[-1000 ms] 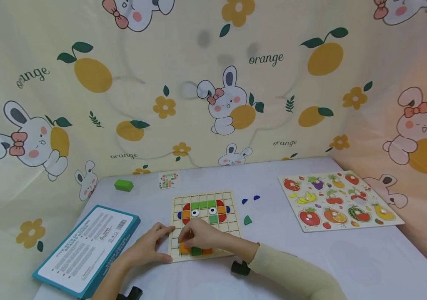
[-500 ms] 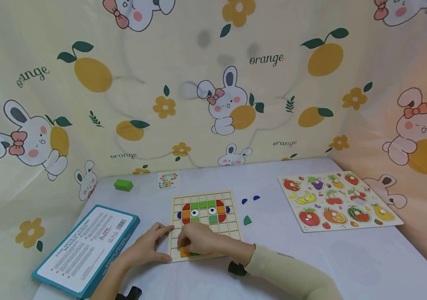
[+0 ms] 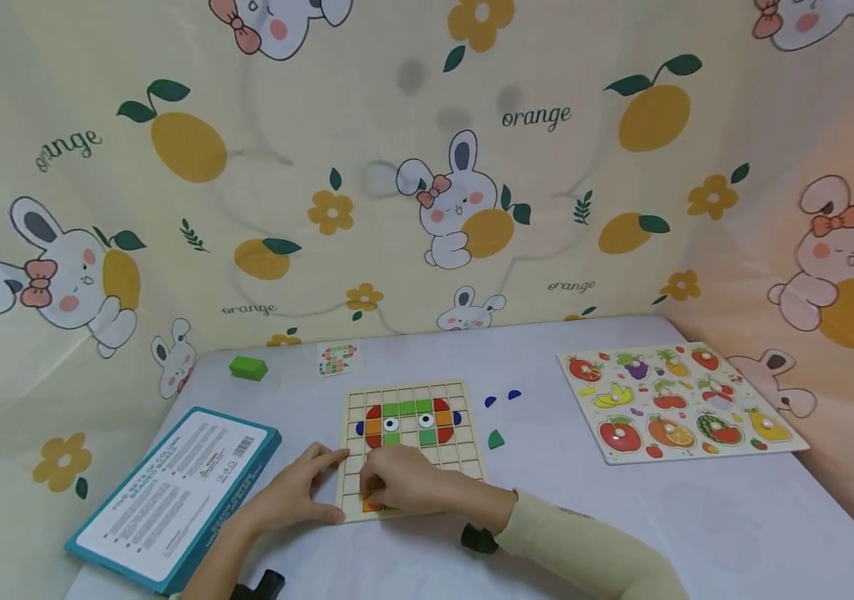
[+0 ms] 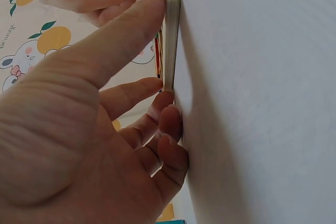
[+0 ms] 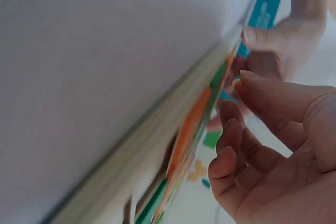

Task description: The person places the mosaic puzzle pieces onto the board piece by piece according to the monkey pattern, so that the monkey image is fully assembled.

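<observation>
A gridded wooden board (image 3: pixel 466 454) lies on the table with a face of coloured pieces in its upper rows, including two round eyes. My left hand (image 3: pixel 295 492) steadies its left side, the thumb near the front corner and the index finger further back. In the left wrist view both touch the board's edge (image 4: pixel 172 30). My right hand (image 3: pixel 407 479) is over the front row, fingers bent and fingertips at an orange square piece (image 3: pixel 371 505). The right wrist view shows thumb and index tips close together beside the board; I cannot tell whether they hold a piece.
Two blue half-round pieces (image 3: pixel 490 402) and a green quarter piece (image 3: pixel 496 438) lie right of the board. Behind it are a pattern card (image 3: pixel 338 358) and a green block (image 3: pixel 248 368). A teal box (image 3: pixel 172 500) lies left, a fruit puzzle (image 3: pixel 681 452) right.
My right hand has lowered slightly over the front row and now covers the green and orange pieces that showed there earlier. The left hand stays in place on the board's edge.
</observation>
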`<state>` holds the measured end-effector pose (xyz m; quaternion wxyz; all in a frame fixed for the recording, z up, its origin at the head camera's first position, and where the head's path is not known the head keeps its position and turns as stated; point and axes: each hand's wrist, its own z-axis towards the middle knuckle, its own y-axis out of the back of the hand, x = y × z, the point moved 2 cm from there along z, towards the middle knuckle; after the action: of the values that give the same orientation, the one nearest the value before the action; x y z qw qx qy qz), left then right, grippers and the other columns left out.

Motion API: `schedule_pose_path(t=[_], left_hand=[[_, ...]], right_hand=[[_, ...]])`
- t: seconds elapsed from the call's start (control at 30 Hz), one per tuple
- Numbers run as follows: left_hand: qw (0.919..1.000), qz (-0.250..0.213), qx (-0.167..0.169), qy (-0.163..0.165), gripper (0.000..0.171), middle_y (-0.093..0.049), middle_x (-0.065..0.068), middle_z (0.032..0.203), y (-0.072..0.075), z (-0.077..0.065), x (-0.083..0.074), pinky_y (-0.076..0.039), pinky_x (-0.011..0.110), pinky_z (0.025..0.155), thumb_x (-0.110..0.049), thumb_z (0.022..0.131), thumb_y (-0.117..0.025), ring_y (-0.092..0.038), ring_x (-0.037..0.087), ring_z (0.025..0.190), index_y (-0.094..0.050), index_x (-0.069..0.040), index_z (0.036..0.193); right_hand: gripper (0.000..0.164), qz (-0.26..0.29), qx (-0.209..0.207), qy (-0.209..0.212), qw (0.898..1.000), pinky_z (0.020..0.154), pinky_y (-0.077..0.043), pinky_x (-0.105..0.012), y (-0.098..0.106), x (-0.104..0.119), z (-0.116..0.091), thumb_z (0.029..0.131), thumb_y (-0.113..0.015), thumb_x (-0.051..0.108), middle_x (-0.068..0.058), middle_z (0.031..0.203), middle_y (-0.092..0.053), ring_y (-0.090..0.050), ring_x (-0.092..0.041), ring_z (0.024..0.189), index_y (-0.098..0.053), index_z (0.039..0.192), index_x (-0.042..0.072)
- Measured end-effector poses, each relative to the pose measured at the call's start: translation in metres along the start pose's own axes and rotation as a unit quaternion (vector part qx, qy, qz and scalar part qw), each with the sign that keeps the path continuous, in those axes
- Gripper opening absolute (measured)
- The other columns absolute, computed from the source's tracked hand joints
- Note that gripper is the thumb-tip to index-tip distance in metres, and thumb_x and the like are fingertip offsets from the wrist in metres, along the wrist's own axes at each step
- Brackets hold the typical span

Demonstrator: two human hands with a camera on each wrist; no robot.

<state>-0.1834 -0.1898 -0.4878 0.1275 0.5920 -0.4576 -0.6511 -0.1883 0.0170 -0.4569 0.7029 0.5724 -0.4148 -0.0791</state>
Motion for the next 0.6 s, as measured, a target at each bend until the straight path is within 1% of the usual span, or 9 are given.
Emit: schedule_pose_path(t=[0.07,0.17,0.27,0.33,0.47,0.53,0.6], left_hand=[[1.0,0.002,0.0,-0.001,0.091,-0.047,0.002,0.111,0.0,-0.001,0.0,-0.038,0.03,0.077,-0.041,0.072,-0.088,-0.044,0.019,0.099,-0.048,-0.009,0.147],[1.0,0.0,0.0,-0.001,0.091,-0.047,0.002,0.111,0.001,-0.001,-0.002,-0.039,0.03,0.077,-0.039,0.073,-0.088,-0.044,0.019,0.1,-0.048,-0.008,0.148],[1.0,-0.004,-0.002,0.002,0.092,-0.047,0.002,0.111,0.001,0.0,-0.004,-0.039,0.029,0.076,-0.038,0.072,-0.089,-0.044,0.02,0.1,-0.047,-0.007,0.148],[1.0,-0.006,-0.001,0.003,0.092,-0.046,0.002,0.111,0.002,-0.001,-0.005,-0.039,0.029,0.075,-0.038,0.072,-0.089,-0.044,0.02,0.1,-0.047,-0.006,0.148],[1.0,-0.006,0.003,0.006,0.092,-0.046,0.003,0.111,0.001,-0.001,-0.006,-0.039,0.029,0.074,-0.039,0.072,-0.089,-0.044,0.02,0.099,-0.047,-0.006,0.148],[1.0,-0.004,0.004,0.007,0.092,-0.046,0.003,0.111,0.001,-0.001,-0.005,-0.039,0.029,0.074,-0.039,0.072,-0.089,-0.044,0.02,0.099,-0.047,-0.007,0.148],[1.0,-0.001,0.004,0.008,0.092,-0.046,0.003,0.112,0.001,-0.001,-0.004,-0.039,0.029,0.074,-0.039,0.072,-0.089,-0.044,0.02,0.099,-0.047,-0.007,0.148]], right_hand=[[0.006,0.018,-0.011,-0.011,1.0,0.07,-0.044,-0.017,0.005,-0.006,-0.003,0.087,-0.077,0.013,0.016,0.082,-0.06,-0.05,-0.002,0.075,-0.077,0.089,0.019],[0.005,0.038,-0.035,-0.03,0.998,0.07,-0.045,-0.019,0.018,-0.023,-0.011,0.089,-0.076,0.012,0.014,0.083,-0.061,-0.05,-0.005,0.076,-0.077,0.092,0.017],[0.004,0.045,-0.071,-0.04,0.996,0.066,-0.045,-0.023,0.031,-0.047,-0.022,0.088,-0.075,0.009,0.011,0.079,-0.061,-0.051,-0.007,0.073,-0.075,0.088,0.013],[0.006,0.05,-0.09,-0.056,0.993,0.064,-0.044,-0.025,0.039,-0.064,-0.033,0.087,-0.076,0.006,0.009,0.077,-0.059,-0.051,-0.009,0.072,-0.073,0.085,0.011],[0.011,0.062,-0.123,-0.108,0.985,0.062,-0.042,-0.028,0.051,-0.095,-0.056,0.082,-0.076,0.0,0.005,0.075,-0.056,-0.049,-0.013,0.071,-0.07,0.08,0.009],[0.012,0.063,-0.137,-0.141,0.978,0.061,-0.041,-0.029,0.055,-0.107,-0.067,0.08,-0.077,-0.001,0.003,0.074,-0.055,-0.049,-0.014,0.07,-0.069,0.081,0.008],[0.014,0.056,-0.145,-0.175,0.972,0.062,-0.04,-0.031,0.06,-0.118,-0.075,0.079,-0.079,0.001,0.001,0.076,-0.054,-0.048,-0.015,0.07,-0.069,0.084,0.008]])
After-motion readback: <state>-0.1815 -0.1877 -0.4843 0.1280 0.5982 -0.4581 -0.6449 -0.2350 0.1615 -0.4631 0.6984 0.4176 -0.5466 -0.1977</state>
